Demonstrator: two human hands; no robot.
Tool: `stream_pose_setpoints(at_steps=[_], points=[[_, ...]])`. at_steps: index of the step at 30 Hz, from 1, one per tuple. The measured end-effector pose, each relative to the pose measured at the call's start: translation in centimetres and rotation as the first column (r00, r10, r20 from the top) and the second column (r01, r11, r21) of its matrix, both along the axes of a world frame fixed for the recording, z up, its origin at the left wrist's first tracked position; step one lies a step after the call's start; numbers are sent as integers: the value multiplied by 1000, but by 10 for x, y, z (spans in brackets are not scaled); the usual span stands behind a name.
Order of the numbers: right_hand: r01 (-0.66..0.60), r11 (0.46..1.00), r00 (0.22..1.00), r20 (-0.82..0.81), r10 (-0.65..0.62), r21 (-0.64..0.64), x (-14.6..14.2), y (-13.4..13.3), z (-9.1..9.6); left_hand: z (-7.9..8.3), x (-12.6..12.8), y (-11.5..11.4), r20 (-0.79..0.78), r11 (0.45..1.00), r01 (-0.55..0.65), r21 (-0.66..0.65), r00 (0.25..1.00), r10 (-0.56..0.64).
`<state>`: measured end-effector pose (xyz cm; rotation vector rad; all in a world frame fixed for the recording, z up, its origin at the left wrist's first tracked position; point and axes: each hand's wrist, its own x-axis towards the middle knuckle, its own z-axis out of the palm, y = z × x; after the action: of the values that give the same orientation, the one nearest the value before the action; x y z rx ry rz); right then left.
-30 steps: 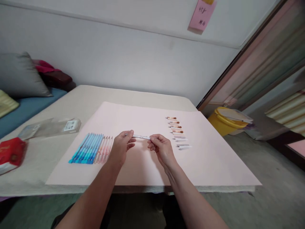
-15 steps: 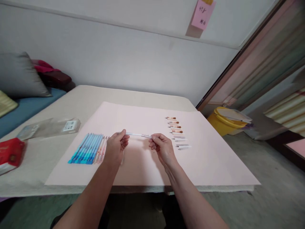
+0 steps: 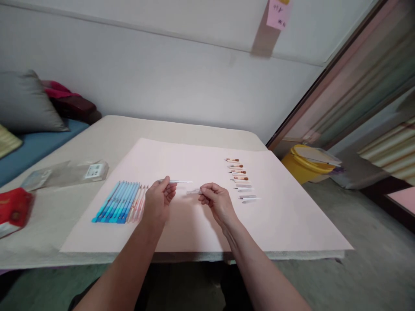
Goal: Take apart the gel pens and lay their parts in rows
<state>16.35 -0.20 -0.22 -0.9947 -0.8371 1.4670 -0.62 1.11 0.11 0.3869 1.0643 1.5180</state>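
Note:
A slim pale pen is pinched between the thumb and fingers of my left hand, its thin whitish end pointing right. My right hand grips a short, pale grey, see-through piece that looks like a pen cap. A small gap separates the two parts, with the cap slightly lower. Both hands hover over a pale pink sheet. Beside my left wrist lies a row of blue pens, with several pink pens next to them, partly covered by that hand.
Short brown-topped pen parts and grey pen parts form a column at right. Left of the sheet lie a clear plastic bag and a red packet. A yellow bucket stands beyond the table's right edge.
The pen and the cap, touching end to end before, are now apart. My right hand has moved slightly left and down with the cap; my left hand has barely moved.

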Motion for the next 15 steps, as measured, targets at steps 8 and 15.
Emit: stream_pose_setpoints(at_steps=[8,15], points=[[30,999,999,-21,-30,-19,-9,0,-6,-2,24,-12,-22,986,164,14,986,-164],[79,997,997,-5,-79,6,5,4,0,-1,10,-5,16,999,55,3,998,-55]])
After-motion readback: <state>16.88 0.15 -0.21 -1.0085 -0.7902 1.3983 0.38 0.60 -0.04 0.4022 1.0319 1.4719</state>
